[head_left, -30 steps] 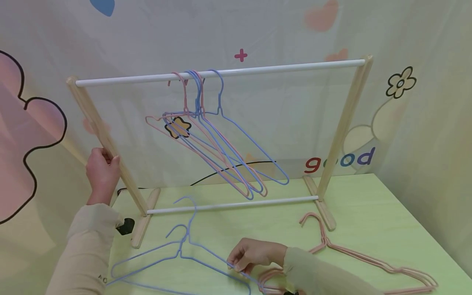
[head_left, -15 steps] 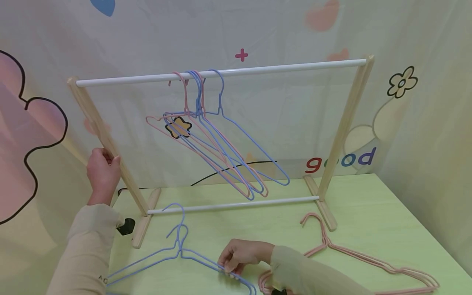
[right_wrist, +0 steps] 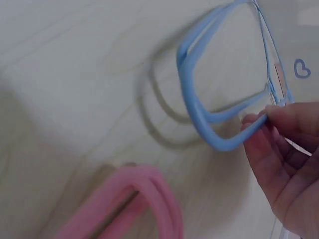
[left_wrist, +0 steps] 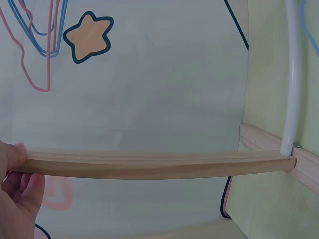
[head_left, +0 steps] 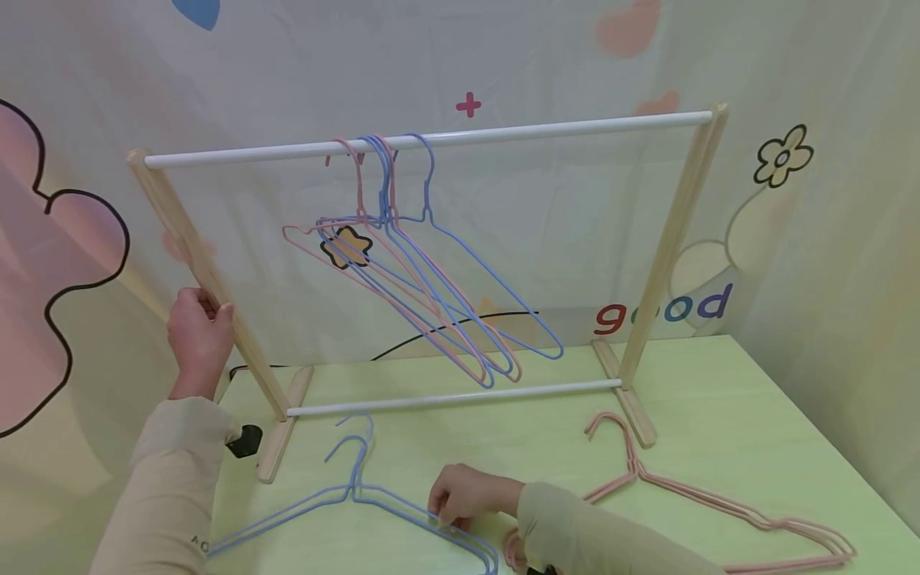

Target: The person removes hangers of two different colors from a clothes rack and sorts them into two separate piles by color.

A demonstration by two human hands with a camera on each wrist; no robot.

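Holding on to the left wooden post (left_wrist: 159, 167) of the rack (head_left: 668, 247) with the left hand (head_left: 201, 335), thumb on one side and bent fingers on the other. Gripping about halfway up, well below the white top bar (head_left: 575, 128). Pinching one blue hanger (right_wrist: 224, 145) with the right hand (head_left: 470, 495), near its right end, between thumb and fingertips. Held low by the surface (head_left: 719, 399), in front of the white bottom bar (head_left: 460, 398). Nearly lined up with a second blue hanger (head_left: 398, 512), and just behind it, with both hooks close together. Cannot tell if touching. Can also see a pile of pink hangers (head_left: 707, 501) on the surface, just to the right of the right hand, with the hooks at the back. Stacked too tightly to count, and partly hidden by the right sleeve (head_left: 604, 527). Hung from the top bar, left of its middle: first a pink hanging hanger (head_left: 360, 188), then a tight bunch of hooks (head_left: 389, 172) in blue and pink, then a blue hanging hanger (head_left: 496, 277) a little apart on the right. All sloping down to the right and crossing over each other. Behind the rack, a pale cloth (head_left: 546, 64) with a flower (head_left: 783, 158) and the word "good" (head_left: 611, 318) in coloured letters.
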